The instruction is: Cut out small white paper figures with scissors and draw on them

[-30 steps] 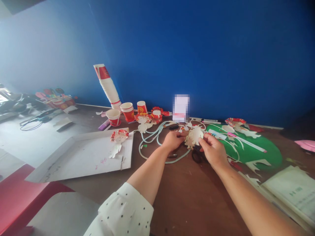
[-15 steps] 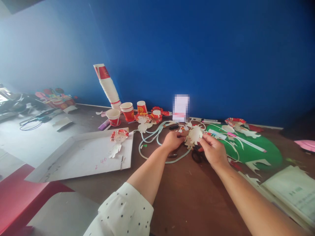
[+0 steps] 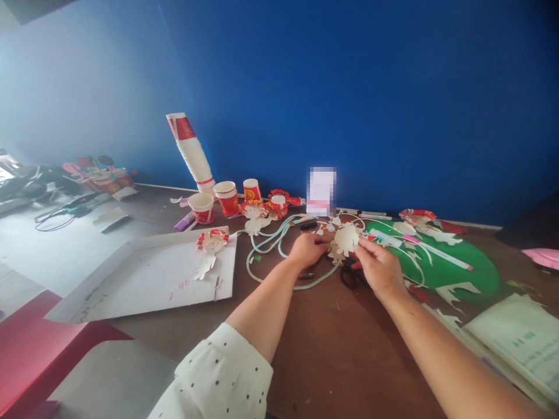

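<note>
My right hand (image 3: 381,266) pinches the edge of a cream paper cutout (image 3: 348,240) shaped like a small figure with a jagged outline. Beneath it another pale paper cutout (image 3: 336,255) partly shows. My left hand (image 3: 307,250) is closed at the left of these papers; its fingertips reach toward them, and what they grip is too small to make out. Black scissors (image 3: 350,277) lie just under the right fingers, partly covered. A pale blue cable (image 3: 266,279) loops on the table around my left hand.
Paper cups (image 3: 226,198) and a tall leaning cup stack (image 3: 192,154) stand by the blue wall. A white box lid (image 3: 148,273) at left bears a red-frilled paper figure (image 3: 212,241). Markers (image 3: 441,254) and scraps lie on a green sheet (image 3: 476,267). A booklet (image 3: 519,331) lies at right.
Almost nothing differs. The paper cutout in my right hand has shifted very slightly to the left, while my left hand stays in place.
</note>
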`<move>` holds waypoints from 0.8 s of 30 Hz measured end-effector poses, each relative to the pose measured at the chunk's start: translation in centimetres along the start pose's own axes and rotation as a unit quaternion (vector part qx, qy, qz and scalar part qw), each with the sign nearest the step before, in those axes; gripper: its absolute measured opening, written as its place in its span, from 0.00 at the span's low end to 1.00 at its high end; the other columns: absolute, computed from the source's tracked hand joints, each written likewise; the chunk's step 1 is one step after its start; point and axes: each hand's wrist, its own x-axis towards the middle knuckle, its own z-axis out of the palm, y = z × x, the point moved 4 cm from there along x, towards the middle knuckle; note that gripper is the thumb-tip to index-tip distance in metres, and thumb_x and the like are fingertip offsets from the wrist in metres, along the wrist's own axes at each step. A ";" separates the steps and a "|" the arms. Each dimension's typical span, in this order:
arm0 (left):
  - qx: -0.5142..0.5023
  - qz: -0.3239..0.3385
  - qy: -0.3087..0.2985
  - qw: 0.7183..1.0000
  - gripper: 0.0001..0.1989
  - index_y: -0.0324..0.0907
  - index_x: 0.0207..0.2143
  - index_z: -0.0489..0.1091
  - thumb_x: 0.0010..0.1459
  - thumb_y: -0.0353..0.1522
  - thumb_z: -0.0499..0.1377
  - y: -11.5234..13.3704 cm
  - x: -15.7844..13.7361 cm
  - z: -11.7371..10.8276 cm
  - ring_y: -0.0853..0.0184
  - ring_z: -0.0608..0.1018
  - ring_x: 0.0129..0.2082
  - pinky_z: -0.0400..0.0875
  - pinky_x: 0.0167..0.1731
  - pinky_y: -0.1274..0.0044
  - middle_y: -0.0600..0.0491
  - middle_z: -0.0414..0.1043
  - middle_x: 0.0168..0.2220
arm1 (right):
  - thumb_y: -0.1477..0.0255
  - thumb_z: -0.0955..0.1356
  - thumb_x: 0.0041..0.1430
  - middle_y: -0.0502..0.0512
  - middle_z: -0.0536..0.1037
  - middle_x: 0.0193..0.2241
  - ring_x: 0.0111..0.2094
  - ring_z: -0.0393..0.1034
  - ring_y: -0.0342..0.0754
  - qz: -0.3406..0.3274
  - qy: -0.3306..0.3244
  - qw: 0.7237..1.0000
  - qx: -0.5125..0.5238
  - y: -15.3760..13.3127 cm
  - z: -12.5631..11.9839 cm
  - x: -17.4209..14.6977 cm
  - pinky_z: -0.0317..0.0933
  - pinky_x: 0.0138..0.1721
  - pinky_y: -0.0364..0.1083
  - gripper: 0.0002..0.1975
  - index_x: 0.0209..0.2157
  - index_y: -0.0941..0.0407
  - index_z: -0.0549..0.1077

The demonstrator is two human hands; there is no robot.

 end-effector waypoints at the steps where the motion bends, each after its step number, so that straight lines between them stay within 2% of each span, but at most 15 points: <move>1: 0.002 -0.002 -0.001 1.000 0.14 0.42 0.41 0.78 0.52 0.34 0.61 0.0 0.0 0.0 0.64 0.77 0.38 0.68 0.43 0.76 0.50 0.78 0.37 | 0.62 0.66 0.51 0.52 0.80 0.25 0.22 0.75 0.51 0.000 -0.001 1.000 -0.001 0.0 0.0 0.0 0.64 0.26 0.45 0.18 0.40 0.56 0.79; 24: 0.003 0.001 0.006 1.000 0.14 0.43 0.41 0.78 0.52 0.34 0.61 0.0 -0.1 0.0 0.64 0.77 0.38 0.68 0.44 0.75 0.50 0.78 0.38 | 0.63 0.66 0.51 0.52 0.80 0.23 0.21 0.74 0.51 -0.028 -0.005 1.000 -0.001 -0.5 0.0 -0.2 0.63 0.23 0.45 0.16 0.38 0.56 0.79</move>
